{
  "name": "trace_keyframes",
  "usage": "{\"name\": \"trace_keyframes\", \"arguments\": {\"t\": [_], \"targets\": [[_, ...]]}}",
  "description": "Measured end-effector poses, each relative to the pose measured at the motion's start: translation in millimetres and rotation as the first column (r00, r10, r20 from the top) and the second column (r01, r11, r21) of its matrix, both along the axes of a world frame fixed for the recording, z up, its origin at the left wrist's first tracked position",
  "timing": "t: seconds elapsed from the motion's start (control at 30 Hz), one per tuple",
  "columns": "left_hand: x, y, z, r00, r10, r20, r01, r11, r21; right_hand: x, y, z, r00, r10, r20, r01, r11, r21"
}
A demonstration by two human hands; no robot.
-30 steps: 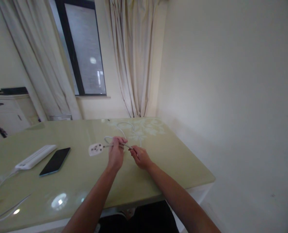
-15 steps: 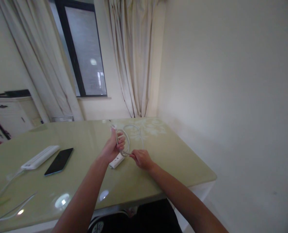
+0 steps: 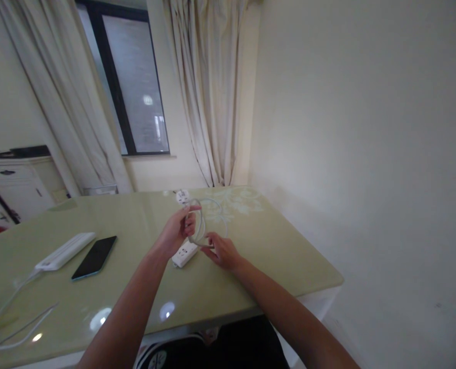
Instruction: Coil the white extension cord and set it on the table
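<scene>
My left hand (image 3: 182,227) is closed around a looped pale cable (image 3: 203,225), held above the table. Lower and to the right, my right hand (image 3: 221,251) pinches a stretch of the same cable between thumb and fingers. Under the cable, between my hands, lies a white power strip (image 3: 185,254) with dark socket holes, its far end hidden. Just beyond my left hand shows a white piece with dark slots (image 3: 182,197); whether it joins the strip is hidden. More of the cable curves over the tabletop behind my hands.
The glossy pale green table (image 3: 274,256) meets a wall on its right. To the left lie a dark phone (image 3: 95,258) and another white power strip (image 3: 65,251) with its cord. A thin white cable (image 3: 24,328) lies near the front left. Curtains (image 3: 208,92) hang behind.
My left thumb has shifted right across the loop, uncovering the white slotted piece. My right fingers have spread slightly along the cable, and more of the nearer power strip shows.
</scene>
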State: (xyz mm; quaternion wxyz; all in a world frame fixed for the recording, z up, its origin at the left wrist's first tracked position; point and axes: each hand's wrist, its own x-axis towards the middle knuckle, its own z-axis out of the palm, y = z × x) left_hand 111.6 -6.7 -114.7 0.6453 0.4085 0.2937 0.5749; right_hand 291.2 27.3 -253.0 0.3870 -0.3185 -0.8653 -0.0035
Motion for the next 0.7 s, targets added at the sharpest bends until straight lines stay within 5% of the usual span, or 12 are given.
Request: {"name": "trace_keyframes", "arguments": {"t": [0.1, 0.2, 0.3, 0.5, 0.6, 0.7], "targets": [[2.7, 0.2, 3.6, 0.991, -0.095, 0.093, 0.099, 0.994, -0.039, 3.5, -2.1, 3.5, 0.997, 0.005, -0.079, -0.001, 0.998, 0.057], [3.8, 1.0, 5.5, 0.953, -0.265, 0.145, 0.279, 0.956, -0.087, 5.9, -3.3, 6.3, 1.000, -0.022, 0.005, 0.021, 0.990, 0.140], [8.4, 1.3, 3.4, 0.933, -0.315, 0.171, 0.327, 0.944, -0.045, 5.5, -1.9, 4.7, 0.994, -0.080, 0.071, 0.064, 0.978, 0.200], [44.2, -3.4, -39.8, 0.999, -0.018, -0.035, 0.021, 0.994, 0.111, 4.1, 2.5, -1.1, 0.990, -0.137, 0.012, 0.134, 0.979, 0.154], [57.7, -8.0, -66.1, 0.941, 0.269, -0.206, -0.216, 0.945, 0.247, 5.8, 2.8, 0.7, 0.987, -0.140, -0.073, 0.147, 0.985, 0.086], [58.9, -9.3, -74.4, 0.887, 0.385, -0.257, -0.292, 0.896, 0.334, 5.7, 2.8, 3.1, 0.993, -0.095, -0.064, 0.099, 0.992, 0.073]]}}
